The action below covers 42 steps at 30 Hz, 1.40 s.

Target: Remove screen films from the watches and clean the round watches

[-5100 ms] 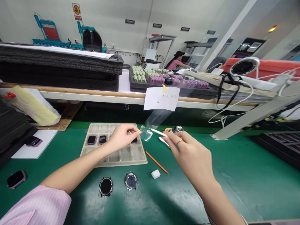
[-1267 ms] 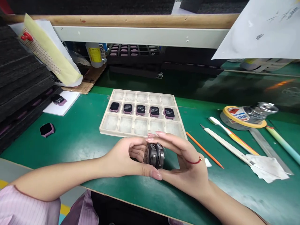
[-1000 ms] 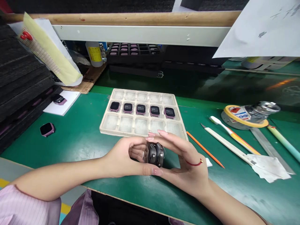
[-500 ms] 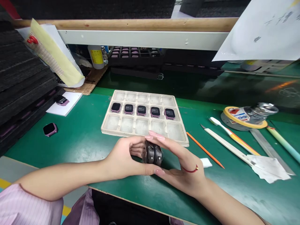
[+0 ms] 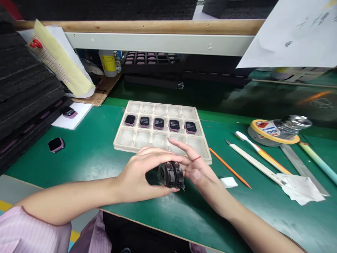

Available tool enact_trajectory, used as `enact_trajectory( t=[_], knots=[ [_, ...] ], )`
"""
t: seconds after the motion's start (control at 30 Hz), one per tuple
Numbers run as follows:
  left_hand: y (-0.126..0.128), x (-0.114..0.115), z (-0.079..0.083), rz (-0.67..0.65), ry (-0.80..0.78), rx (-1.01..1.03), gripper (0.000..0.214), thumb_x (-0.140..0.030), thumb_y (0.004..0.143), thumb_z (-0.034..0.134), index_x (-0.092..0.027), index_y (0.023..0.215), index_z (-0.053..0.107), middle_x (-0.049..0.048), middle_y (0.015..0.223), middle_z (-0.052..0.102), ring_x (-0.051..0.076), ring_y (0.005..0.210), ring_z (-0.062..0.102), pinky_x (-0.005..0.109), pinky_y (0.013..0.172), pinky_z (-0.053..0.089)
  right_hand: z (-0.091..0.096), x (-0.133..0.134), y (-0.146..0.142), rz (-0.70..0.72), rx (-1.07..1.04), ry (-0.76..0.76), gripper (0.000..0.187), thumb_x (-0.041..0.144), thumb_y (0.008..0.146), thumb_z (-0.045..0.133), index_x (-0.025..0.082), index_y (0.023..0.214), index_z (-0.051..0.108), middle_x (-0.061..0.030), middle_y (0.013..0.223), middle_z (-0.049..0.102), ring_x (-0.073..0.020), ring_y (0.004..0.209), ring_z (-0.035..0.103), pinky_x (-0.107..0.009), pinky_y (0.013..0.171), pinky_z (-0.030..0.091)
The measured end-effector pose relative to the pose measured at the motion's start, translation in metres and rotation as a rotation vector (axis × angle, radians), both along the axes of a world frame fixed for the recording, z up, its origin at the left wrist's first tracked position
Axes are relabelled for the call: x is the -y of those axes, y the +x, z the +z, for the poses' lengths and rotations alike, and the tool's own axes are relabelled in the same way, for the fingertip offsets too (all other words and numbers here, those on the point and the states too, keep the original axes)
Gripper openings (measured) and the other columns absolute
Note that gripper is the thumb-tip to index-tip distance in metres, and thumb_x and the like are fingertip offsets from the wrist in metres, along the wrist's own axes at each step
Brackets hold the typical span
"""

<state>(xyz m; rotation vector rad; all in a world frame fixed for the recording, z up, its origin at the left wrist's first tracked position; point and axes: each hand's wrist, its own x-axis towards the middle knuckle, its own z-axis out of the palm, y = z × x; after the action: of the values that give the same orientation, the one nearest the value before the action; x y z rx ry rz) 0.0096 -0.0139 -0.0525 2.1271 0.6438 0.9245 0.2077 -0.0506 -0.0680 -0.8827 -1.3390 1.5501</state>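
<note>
Two round black watch cases (image 5: 172,175), pressed face to face or back to back, stand on edge above the front of the green bench. A clear film shows at their rims. My left hand (image 5: 142,174) is closed around the pair, fingers over the top and thumb underneath. Close at their right side is my right hand (image 5: 204,175), its index finger stretched out and its thumb apart from the cases; whether its other fingers touch them is partly hidden. Behind both hands lies a pale compartment tray (image 5: 118,144) with several purple square watches (image 5: 158,123) in its middle row.
To the right lie an orange stick (image 5: 230,168), a knife (image 5: 255,163), a toothbrush (image 5: 263,153), a white tissue (image 5: 302,188) and a metal-topped bottle (image 5: 279,130). A purple watch (image 5: 56,144) lies at left, near stacked black foam trays (image 5: 28,80). A shelf beam (image 5: 163,44) crosses overhead.
My right hand has loosened from around the watch cases and drawn to their right, thumb off. The left fingers have come over the top, and the cases have turned slightly.
</note>
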Motion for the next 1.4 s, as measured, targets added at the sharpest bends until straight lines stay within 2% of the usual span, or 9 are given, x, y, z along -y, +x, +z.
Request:
enact_trajectory(
  t=[0.2,0.33,0.47,0.57,0.7,0.83,0.97,1.2,1.4],
  knots=[
    [-0.001,-0.002,-0.007,-0.124,0.029,0.027,0.057,-0.014,0.081,0.071,-0.03,0.134,0.059,0.004,0.129,0.069,0.024,0.121,0.062,0.041,0.107,0.046,0.007,0.004,-0.007,-0.025,0.04,-0.029,0.094,0.044,0.076,0.084,0.027,0.15,0.029,-0.0058,0.105,0.076,-0.0215,0.093,0.076,-0.035,0.084,0.063],
    [-0.003,-0.002,-0.012,-0.108,-0.017,0.061,0.069,-0.018,0.083,0.073,-0.037,0.145,0.049,0.0068,0.153,0.045,0.028,0.138,0.047,0.043,0.111,0.044,0.008,0.006,-0.01,-0.114,0.088,0.134,0.097,0.028,0.076,0.084,0.032,0.153,0.025,-0.0058,0.114,0.075,-0.024,0.108,0.072,-0.042,0.096,0.06],
    [-0.003,-0.001,-0.01,-0.072,-0.305,0.068,0.118,-0.033,0.063,0.092,-0.042,0.156,0.022,0.0098,0.162,0.026,0.034,0.14,0.042,0.049,0.112,0.043,0.006,0.008,-0.011,-0.244,0.203,0.296,0.101,0.025,0.076,0.085,0.034,0.155,0.024,-0.0061,0.118,0.073,-0.027,0.113,0.07,-0.046,0.102,0.058],
    [0.0,0.0,-0.006,-0.136,-0.634,0.133,0.136,-0.03,0.054,0.097,-0.036,0.159,0.01,0.0172,0.156,0.035,0.035,0.135,0.049,0.05,0.111,0.044,0.004,0.008,-0.01,-0.305,0.306,0.428,0.098,0.023,0.077,0.084,0.039,0.155,0.027,-0.0074,0.136,0.064,-0.0295,0.117,0.068,-0.047,0.103,0.057],
    [0.003,-0.001,-0.003,-0.222,-0.951,0.161,0.1,-0.032,0.069,0.089,-0.024,0.151,0.032,0.0165,0.129,0.062,0.029,0.116,0.065,0.046,0.101,0.051,0.001,0.006,-0.008,-0.296,0.371,0.557,0.087,0.028,0.082,0.08,0.045,0.152,0.032,-0.0045,0.16,0.038,-0.0324,0.123,0.063,-0.049,0.106,0.054],
    [0.004,-0.001,-0.003,-0.23,-1.016,0.166,0.063,-0.028,0.073,0.086,-0.018,0.129,0.059,0.0113,0.113,0.071,0.025,0.108,0.069,0.041,0.097,0.054,-0.001,0.005,-0.008,-0.271,0.383,0.638,0.087,0.026,0.083,0.078,0.041,0.155,0.03,-0.008,0.16,0.037,-0.0307,0.122,0.064,-0.051,0.111,0.05],
    [0.004,0.0,-0.001,-0.237,-0.989,0.181,0.06,-0.027,0.072,0.086,-0.018,0.126,0.063,0.0093,0.111,0.071,0.024,0.104,0.07,0.039,0.094,0.055,0.0,0.005,-0.008,-0.24,0.386,0.652,0.092,0.026,0.084,0.078,0.041,0.156,0.024,-0.008,0.159,0.04,-0.0295,0.123,0.063,-0.048,0.109,0.052],
    [0.005,0.003,0.0,-0.144,-0.947,0.182,0.057,-0.026,0.067,0.088,-0.015,0.119,0.065,0.0082,0.1,0.073,0.025,0.095,0.072,0.041,0.09,0.057,-0.001,0.005,-0.008,-0.193,0.4,0.683,0.09,0.023,0.088,0.073,0.035,0.159,0.018,-0.005,0.127,0.07,-0.0284,0.127,0.06,-0.05,0.112,0.048],
    [0.006,0.005,-0.001,-0.079,-0.839,0.206,0.053,-0.025,0.064,0.09,-0.016,0.112,0.068,0.006,0.097,0.074,0.023,0.094,0.072,0.035,0.087,0.058,-0.001,0.006,-0.007,-0.173,0.487,0.804,0.089,0.021,0.087,0.073,0.035,0.158,0.022,-0.0078,0.143,0.058,-0.0282,0.138,0.05,-0.051,0.113,0.047]
  ],
)
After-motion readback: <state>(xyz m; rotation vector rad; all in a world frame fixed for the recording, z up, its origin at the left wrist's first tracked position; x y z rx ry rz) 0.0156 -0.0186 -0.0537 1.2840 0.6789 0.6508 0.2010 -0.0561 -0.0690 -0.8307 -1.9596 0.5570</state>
